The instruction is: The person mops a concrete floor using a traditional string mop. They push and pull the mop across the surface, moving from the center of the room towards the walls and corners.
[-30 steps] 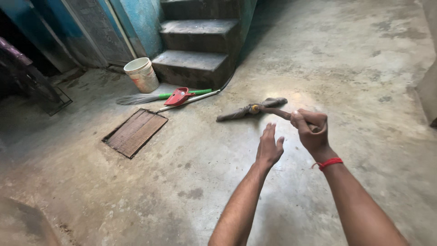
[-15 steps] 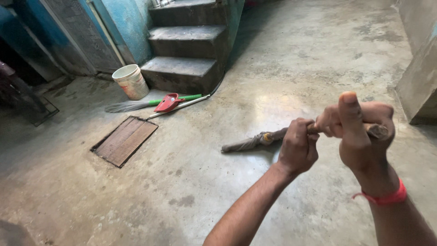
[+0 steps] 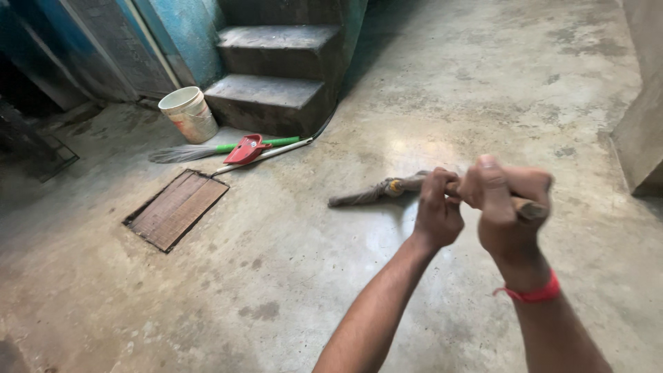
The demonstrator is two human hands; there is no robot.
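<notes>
Here hands (image 3: pixel 476 204) grip mop (image 3: pixel 376 192) (steps (image 3: pixel 269 90) well apart).

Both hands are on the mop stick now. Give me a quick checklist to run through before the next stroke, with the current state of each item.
1. Left hand closed around the mop stick: ok.
2. Right hand closed on the stick's near end: ok.
3. Mop cloth down on the concrete floor: ok, it looks to lie flat on it.
4. Floor around the cloth free of things: ok.
5. Broom, red dustpan and white bucket apart from the mop: ok, they sit by the steps.
6. Floor grate apart from the cloth: ok.
</notes>
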